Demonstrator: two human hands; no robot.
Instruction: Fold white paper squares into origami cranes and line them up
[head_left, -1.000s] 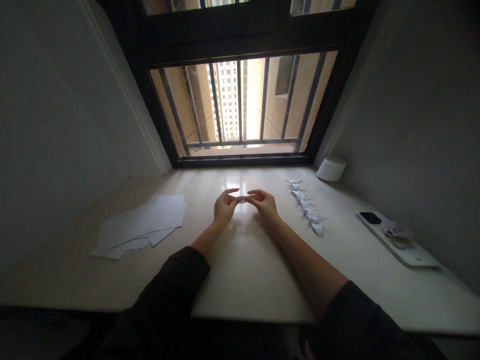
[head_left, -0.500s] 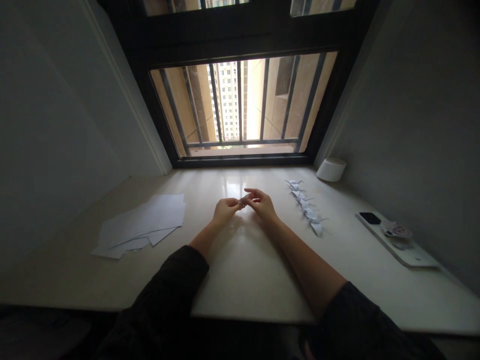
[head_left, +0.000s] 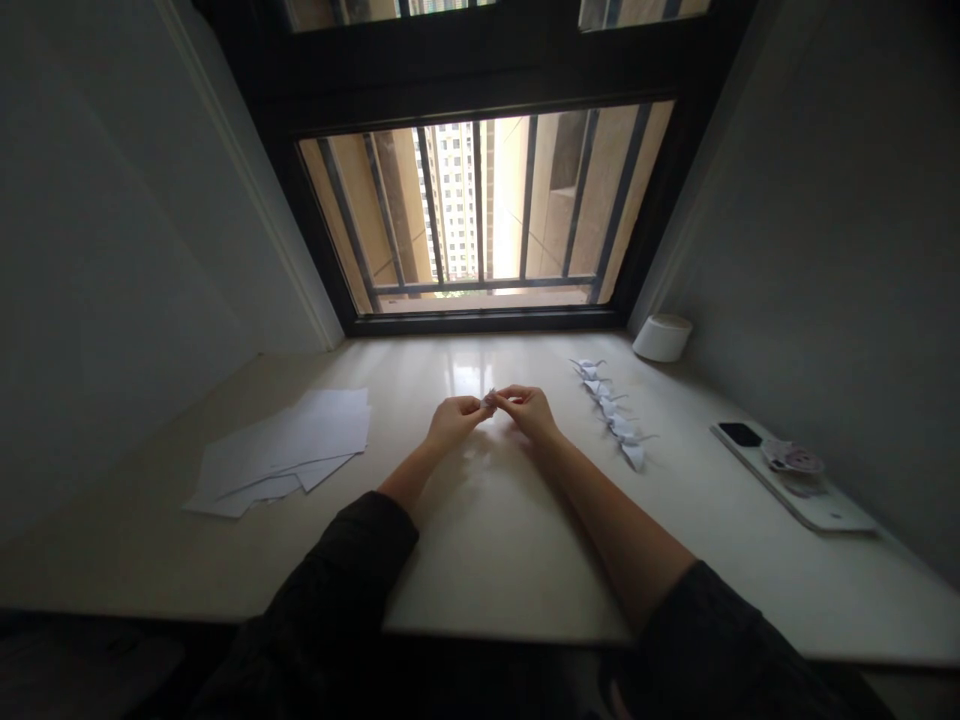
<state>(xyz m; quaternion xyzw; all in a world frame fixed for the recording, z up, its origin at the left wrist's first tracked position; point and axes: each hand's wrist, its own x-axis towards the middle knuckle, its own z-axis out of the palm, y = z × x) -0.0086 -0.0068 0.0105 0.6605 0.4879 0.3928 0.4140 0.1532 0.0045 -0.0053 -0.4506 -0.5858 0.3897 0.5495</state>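
Between my two hands is a small piece of folded paper (head_left: pixel 490 400), held above the pale sill. My left hand (head_left: pixel 453 420) is closed, pinching its left side with thumb and fingers. From the right, my right hand (head_left: pixel 529 410) also pinches the paper, fingertips almost touching those of the left. Most of the paper is covered by the fingers, so its folded shape cannot be made out. To the right of my hands, several folded paper cranes (head_left: pixel 610 412) stand in a slanting row.
Loose white paper sheets (head_left: pixel 292 440) lie overlapping on the left of the sill (head_left: pixel 495 560). At the right lies a phone (head_left: pixel 802 490) with a round grip on its back. A white cylindrical object (head_left: pixel 663 338) stands in the back right corner, beside the window frame (head_left: pixel 487 322).
My right hand's raised fingers have come down and closed onto the folded paper. The left hand stays nearly where it was, still pinching.
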